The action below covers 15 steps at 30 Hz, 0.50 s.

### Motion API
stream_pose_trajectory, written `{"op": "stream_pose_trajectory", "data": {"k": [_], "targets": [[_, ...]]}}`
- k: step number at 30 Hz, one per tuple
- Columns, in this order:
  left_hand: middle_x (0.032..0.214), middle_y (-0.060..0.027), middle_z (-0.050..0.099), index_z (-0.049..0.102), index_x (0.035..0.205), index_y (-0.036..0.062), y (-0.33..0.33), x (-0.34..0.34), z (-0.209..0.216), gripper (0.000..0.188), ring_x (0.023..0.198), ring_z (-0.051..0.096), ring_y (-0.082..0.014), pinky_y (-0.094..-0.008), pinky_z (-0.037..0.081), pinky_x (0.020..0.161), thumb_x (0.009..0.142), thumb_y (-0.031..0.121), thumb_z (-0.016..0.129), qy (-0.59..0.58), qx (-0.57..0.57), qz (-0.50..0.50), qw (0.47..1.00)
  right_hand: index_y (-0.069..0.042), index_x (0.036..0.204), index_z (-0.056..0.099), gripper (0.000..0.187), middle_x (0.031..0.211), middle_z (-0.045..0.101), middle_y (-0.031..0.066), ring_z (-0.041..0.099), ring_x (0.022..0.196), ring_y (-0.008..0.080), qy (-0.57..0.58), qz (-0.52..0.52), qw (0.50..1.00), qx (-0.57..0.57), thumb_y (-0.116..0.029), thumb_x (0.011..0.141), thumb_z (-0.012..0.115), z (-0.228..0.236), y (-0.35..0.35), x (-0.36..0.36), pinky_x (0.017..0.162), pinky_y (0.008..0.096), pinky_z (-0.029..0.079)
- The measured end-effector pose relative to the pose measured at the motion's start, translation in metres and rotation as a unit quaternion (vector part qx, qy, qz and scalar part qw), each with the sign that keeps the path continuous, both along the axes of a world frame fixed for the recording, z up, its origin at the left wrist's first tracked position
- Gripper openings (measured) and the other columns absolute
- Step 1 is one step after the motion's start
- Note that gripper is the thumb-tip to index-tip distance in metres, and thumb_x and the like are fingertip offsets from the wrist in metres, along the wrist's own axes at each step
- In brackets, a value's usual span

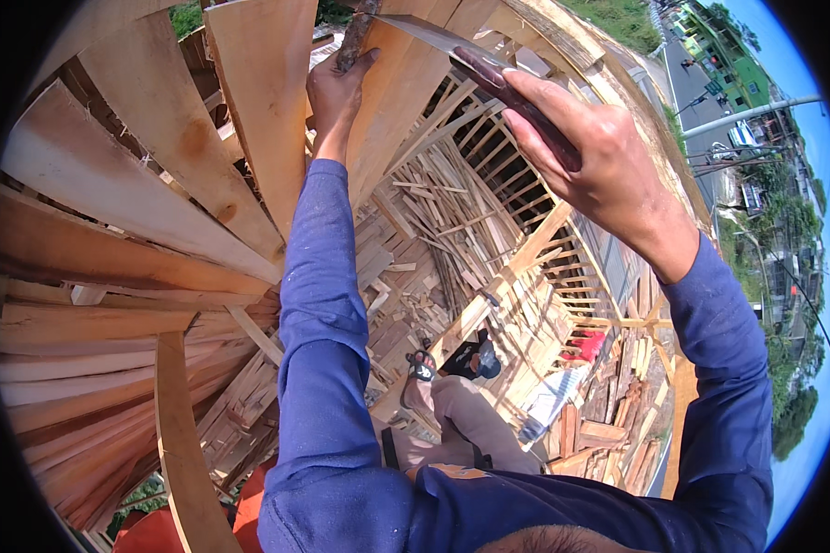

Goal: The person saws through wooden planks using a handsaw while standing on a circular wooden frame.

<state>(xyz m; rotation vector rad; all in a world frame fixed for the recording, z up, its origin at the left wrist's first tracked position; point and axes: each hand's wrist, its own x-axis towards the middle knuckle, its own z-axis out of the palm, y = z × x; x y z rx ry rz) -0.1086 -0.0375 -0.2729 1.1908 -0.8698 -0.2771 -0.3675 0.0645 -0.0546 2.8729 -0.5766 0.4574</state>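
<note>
My right hand (pixel 609 166) grips the dark brown handle (pixel 516 101) of a machete-like knife (pixel 433 39). Its broad metal blade points left, toward my other hand. With closed fingers and thumb, my left hand (pixel 337 92) holds a rough, dark, bark-like stick (pixel 355 39) at the top of the view. The blade's tip lies close to this stick; whether they touch I cannot tell. Behind both hands, a wide pale board (pixel 401 83) slants down.
Upright boards (pixel 258 101) fan out on the left, and a curved timber (pixel 180 442) rises near my left elbow. Far below, loose wood pieces (pixel 433 207) cover a floor beside a wooden beam (pixel 503 286). Down there is a person in dark clothing (pixel 480 359). A road (pixel 687 78) runs at right.
</note>
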Motion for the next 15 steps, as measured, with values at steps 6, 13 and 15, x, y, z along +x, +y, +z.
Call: {"op": "stream_pose_trajectory", "data": {"k": [6,13,15], "targets": [[0.056,-0.0041,0.055,0.075,0.092,0.0012,0.005,0.023,0.001,0.033,0.054,0.045,-0.0137,-0.0343,0.043,0.057,0.083,0.032,0.081,-0.031,0.026,0.012,0.999,0.002,0.126,0.06,0.043,0.095,0.071,0.0225,0.071,0.07,0.0326,0.004,-0.005,1.0,-0.008,-0.004,0.086,0.073,0.023,0.041,-0.005,0.061,0.0376,0.056],[0.063,-0.0136,0.064,0.075,0.1,0.0019,0.002,0.021,-0.006,0.036,0.057,0.057,-0.0263,-0.0387,0.048,0.064,0.082,0.033,0.08,-0.041,0.003,0.041,0.998,0.001,0.121,0.062,0.034,0.083,0.069,0.0244,0.071,0.07,0.0343,-0.015,-0.025,0.999,0.029,-0.01,0.09,0.069,0.009,0.006,0.044,0.061,0.0391,0.056],[0.059,-0.0038,0.052,0.075,0.094,0.0008,-0.011,-0.004,0.004,0.034,0.055,0.045,-0.0157,-0.0345,0.04,0.055,0.083,0.032,0.08,-0.02,-0.008,0.001,1.0,-0.001,0.119,0.062,0.03,0.075,0.064,0.0254,0.066,0.065,0.039,-0.008,0.042,0.999,-0.031,-0.018,0.094,0.066,-0.011,-0.053,0.074,0.058,0.0439,0.053]]}}
